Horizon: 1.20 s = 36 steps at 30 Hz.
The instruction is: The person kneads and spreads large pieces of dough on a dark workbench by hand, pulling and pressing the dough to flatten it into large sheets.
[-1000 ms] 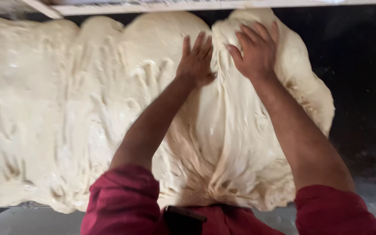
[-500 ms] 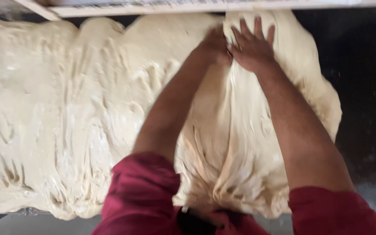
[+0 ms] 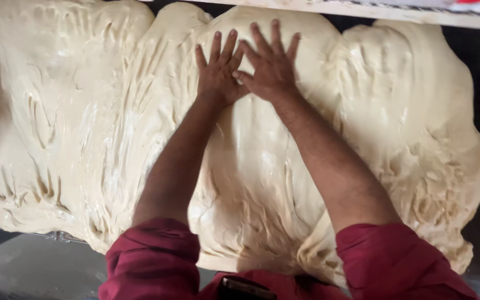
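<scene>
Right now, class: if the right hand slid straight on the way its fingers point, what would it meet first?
The right hand lies flat on the dough, fingers pointing away from the person. Going straight on, it would cross a little more dough, then probably meet the pale ledge at the far edge, though depth there is unclear.

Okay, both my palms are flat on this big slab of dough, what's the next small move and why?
Probably lean in and push both palms away from you. The left hand and right hand lie flat, fingers spread and overlapping, near the far edge of the dough. The dough under your forearms looks thick and creased, so it likely needs more pressing.
</scene>
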Tool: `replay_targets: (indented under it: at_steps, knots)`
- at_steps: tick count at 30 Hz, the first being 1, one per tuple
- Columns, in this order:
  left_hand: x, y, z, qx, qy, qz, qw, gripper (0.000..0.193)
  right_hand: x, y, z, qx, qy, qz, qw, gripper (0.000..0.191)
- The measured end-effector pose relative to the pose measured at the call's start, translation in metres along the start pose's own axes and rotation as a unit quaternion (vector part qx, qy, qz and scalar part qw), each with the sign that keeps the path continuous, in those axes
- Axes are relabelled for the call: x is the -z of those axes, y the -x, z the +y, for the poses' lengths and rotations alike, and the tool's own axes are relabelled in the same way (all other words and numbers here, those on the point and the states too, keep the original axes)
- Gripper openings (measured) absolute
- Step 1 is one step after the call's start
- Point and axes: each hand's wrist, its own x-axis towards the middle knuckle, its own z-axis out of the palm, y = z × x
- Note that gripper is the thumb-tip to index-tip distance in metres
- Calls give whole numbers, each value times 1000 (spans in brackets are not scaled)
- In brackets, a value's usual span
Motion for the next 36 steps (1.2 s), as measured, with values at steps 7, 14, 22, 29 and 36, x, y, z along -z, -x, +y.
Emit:
replay_targets:
  at_steps: [7,14,22,29,36]
  knots:
    - [22,-19,-12,58,12,4,998,112,25,-19,14,-84,39,-88,992,84]
    - [33,-4,-19,72,-17,-10,997,109,13,38,31,-108,98,-59,987,93]
    - [47,-59,34,156,-8,-77,985,78,63,-6,73,-166,-119,-151,967,74]
    - [10,-25,142,-47,12,168,985,94,68,141,160,-86,290,160,940,69]
    - [69,-27,217,-24,118,7,993,92,124,124,220,-199,-144,104,964,54]
